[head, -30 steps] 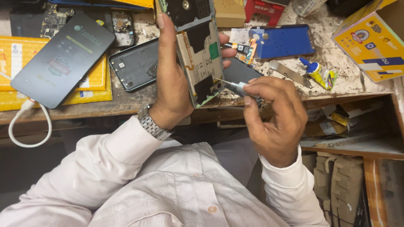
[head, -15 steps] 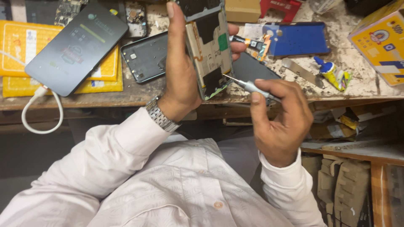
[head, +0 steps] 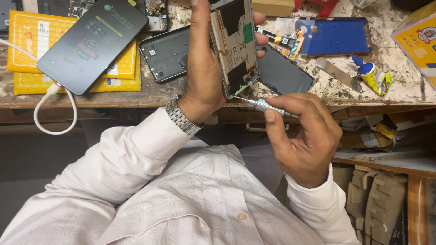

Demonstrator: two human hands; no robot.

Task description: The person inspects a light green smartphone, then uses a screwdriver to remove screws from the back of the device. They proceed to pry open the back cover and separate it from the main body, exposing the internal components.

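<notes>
the left hand point(head: 204, 68) holds an opened phone point(head: 235, 45) upright above the near edge of the workbench point(head: 399, 86), its back cover off and the inner boards and battery facing right. the thumb lies behind the phone's left side and the fingertips curl around its right edge, so the fingers are clamped on the phone body. a metal watch point(head: 181, 117) sits on that wrist.

the right hand point(head: 302, 136) is just right of and below the phone, fingers closed together around a small silver screwdriver point(head: 263, 105). its thin tip touches the phone's lower corner.

everything else lies on the bench around the phone. to its left, a dark back cover point(head: 165, 53) lies flat, partly hidden by the left hand. further left, a large dark phone point(head: 93, 41) rests tilted on yellow padded envelopes point(head: 27, 50), with a white cable point(head: 54, 113) plugged in and looping down over the bench edge. right of the held phone a dark flat panel point(head: 284, 72) lies behind the screwdriver hand, then a blue phone case point(head: 336, 36), a flat metal blade point(head: 338, 73), and a small glue tube point(head: 372, 76) with a blue cap. a yellow box point(head: 418, 36) sits at the far right. below the bench on the right, cardboard scraps fill a shelf point(head: 381, 159).
</notes>
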